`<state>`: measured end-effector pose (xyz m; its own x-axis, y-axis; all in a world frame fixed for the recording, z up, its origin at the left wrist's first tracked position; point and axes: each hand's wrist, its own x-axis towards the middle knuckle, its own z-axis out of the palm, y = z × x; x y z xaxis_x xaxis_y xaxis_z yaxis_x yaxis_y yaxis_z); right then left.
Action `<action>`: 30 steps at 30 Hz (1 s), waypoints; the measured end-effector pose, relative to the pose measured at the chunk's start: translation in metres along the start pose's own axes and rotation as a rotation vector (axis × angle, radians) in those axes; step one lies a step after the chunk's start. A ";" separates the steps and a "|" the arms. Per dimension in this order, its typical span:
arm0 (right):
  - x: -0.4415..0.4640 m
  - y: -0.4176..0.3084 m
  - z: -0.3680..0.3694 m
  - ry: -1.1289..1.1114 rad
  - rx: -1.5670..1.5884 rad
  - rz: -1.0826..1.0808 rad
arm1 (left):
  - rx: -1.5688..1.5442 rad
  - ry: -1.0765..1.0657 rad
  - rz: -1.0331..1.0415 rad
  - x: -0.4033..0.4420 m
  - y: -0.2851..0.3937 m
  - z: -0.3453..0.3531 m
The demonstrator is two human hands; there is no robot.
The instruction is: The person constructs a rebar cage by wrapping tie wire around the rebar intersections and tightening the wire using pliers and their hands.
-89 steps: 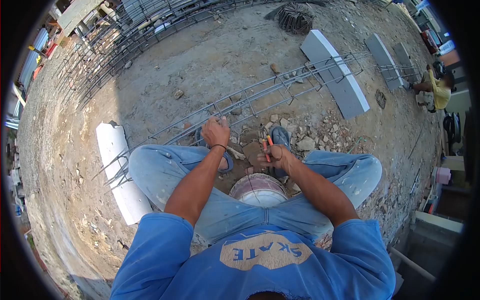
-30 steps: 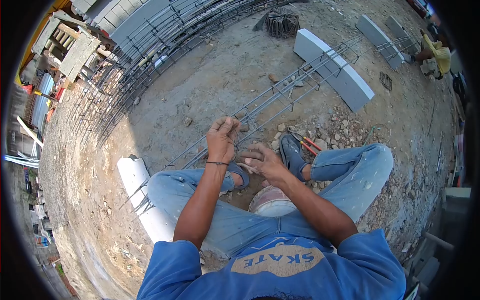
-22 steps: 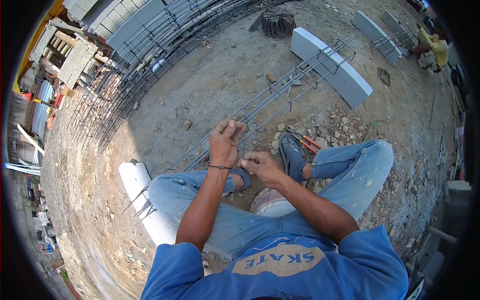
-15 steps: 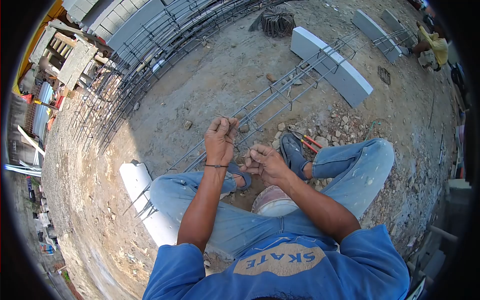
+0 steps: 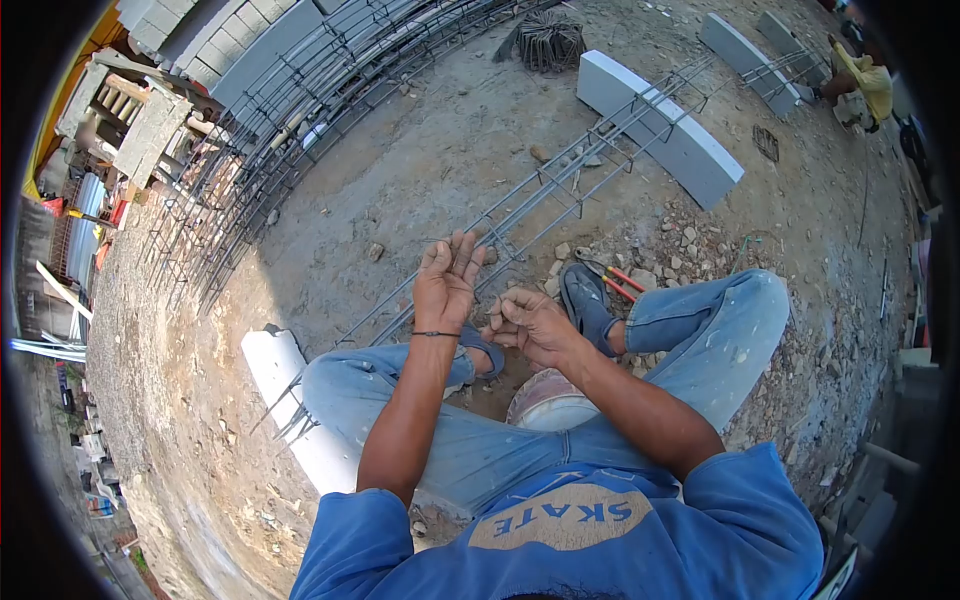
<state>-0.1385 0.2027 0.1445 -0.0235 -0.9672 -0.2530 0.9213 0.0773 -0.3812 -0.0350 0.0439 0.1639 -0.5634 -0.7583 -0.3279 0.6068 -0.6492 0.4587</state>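
My left hand [image 5: 445,285] is palm up above the near end of a long rebar cage [image 5: 540,195], its fingers raised and slightly apart. To its right, my right hand [image 5: 530,325] has thumb and fingers pinched together; whatever lies between them is too small to make out. Pliers with red handles [image 5: 625,282] rest on the ground beside my right shoe [image 5: 585,308]. The cage lies across a white block [image 5: 300,410] at the left and a pale grey block [image 5: 662,128] farther off. Between my legs stands a round bucket [image 5: 550,402], partly hidden.
More rebar cages [image 5: 290,125] are stacked at the upper left. A dark bundle of bent rods [image 5: 550,45] sits at the top. Broken stones [image 5: 690,240] lie beyond the pliers. Another person [image 5: 868,85] crouches at the upper right near further blocks [image 5: 750,65].
The pliers went from my right hand to the ground. My left hand rose off the cage, and its fingers have just spread from a pinch. My right hand's fingers closed together.
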 end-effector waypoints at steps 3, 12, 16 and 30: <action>0.004 0.007 -0.007 0.001 -0.052 -0.044 | -0.028 0.010 -0.022 0.001 0.000 -0.002; 0.008 0.016 -0.011 0.149 -0.167 -0.143 | 0.285 0.064 0.226 -0.005 -0.010 0.009; 0.010 0.015 -0.009 0.162 -0.244 -0.184 | 0.687 0.122 0.440 -0.008 -0.010 0.024; 0.003 0.003 0.005 0.133 -0.071 0.012 | 0.539 -0.023 0.409 -0.008 -0.010 0.023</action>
<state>-0.1341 0.1987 0.1470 -0.0680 -0.9260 -0.3714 0.8922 0.1101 -0.4380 -0.0495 0.0580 0.1810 -0.3633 -0.9314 -0.0248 0.4131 -0.1848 0.8917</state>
